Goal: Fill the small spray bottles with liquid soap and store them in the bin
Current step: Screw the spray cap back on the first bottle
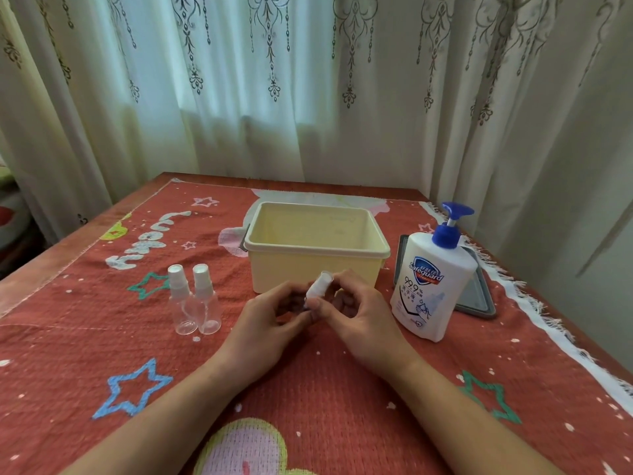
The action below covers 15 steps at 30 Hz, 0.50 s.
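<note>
We see both sets of fingers curled in and meeting over one small spray bottle (319, 286). The left hand (270, 325) has its fingers (289, 293) bent round the bottle's lower part, which they hide from us. The right hand (364, 320) curls its fingers (346, 282) against the white top, with a thumb tip pressed just below the cap. The fingers are close together, not spread, and we cannot tell exactly which fingertips do the pinching. The held bottle tilts, its white cap end pointing up and away from us, and only that pale top part shows between the two hands.

Just beyond the fingers stands the cream bin (317, 265), open at the top, with nothing showing on the bare bottom we can see. To the left of the fingers two more clear spray bottles (193, 305) stand upright and touching, each with a white sprayer under a clear cap, and both look see-through to the base. To the right of the fingers stands the white soap bottle (432, 286) with a blue pump, resting on a grey lid (479, 298). Under the hands lies a red cloth (308, 382) with stars, and a patterned curtain (308, 97) hangs beyond the bin
</note>
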Motion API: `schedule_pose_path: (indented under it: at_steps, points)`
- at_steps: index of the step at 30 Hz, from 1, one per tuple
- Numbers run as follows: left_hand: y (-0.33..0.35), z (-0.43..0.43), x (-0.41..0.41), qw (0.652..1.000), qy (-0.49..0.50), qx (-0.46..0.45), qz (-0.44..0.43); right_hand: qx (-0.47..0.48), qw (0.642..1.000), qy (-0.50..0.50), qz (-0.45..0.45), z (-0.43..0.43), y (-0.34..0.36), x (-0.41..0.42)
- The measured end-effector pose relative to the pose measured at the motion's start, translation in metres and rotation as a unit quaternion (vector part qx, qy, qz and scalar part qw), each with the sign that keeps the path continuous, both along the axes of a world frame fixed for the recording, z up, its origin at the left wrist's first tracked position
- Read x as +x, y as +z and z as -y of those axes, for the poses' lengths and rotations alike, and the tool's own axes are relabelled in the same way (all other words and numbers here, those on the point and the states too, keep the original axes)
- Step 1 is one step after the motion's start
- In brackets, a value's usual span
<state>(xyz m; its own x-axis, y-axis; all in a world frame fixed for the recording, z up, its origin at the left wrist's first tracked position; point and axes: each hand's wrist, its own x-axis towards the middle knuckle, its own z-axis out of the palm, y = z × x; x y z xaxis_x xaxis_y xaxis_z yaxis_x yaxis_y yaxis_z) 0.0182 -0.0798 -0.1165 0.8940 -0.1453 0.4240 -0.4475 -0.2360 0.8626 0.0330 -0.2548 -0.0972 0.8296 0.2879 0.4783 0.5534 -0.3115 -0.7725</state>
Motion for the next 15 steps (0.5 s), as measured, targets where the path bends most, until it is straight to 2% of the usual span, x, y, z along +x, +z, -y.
schedule_pose_path:
  at_steps: [2,8,15]
  points:
    - [-0.0001,0.0000,-0.0004,1.000,0.003,0.005,0.002,-0.011,1.000,0.001,0.010,-0.0001,-0.0003,-0.0002]
    - [-0.0004,0.0005,0.0000,1.000,0.022,0.021,0.006,0.034,0.998,-0.042,-0.018,-0.0044,-0.0029,-0.0014]
    - [0.0017,0.0013,-0.0015,1.000,0.017,0.015,0.010,0.028,1.000,0.000,0.000,-0.0020,0.0015,-0.0045]
